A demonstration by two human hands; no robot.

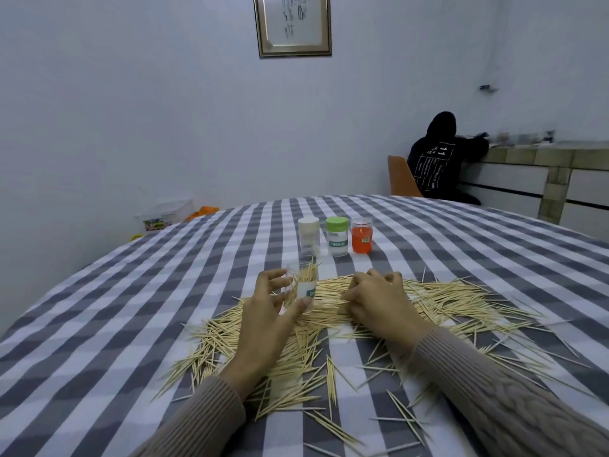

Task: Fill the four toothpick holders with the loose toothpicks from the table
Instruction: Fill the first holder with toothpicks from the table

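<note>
L hand (263, 311): fingers curled round open clear holder (303, 286), upright, part-filled w/ picks.
R hand (375, 298): fingers bunched, pinching picks from pile.
Loose toothpicks (445, 301): spread over checked surface (99, 308) near hands.
Other holders: white-lid (308, 237), green-lid (337, 236), orange (362, 235), row behind.

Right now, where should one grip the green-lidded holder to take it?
Grip the green-lidded holder round its clear body below the lid, coming from the near side. It stands upright, with the white holder and orange holder close on either side.
</note>
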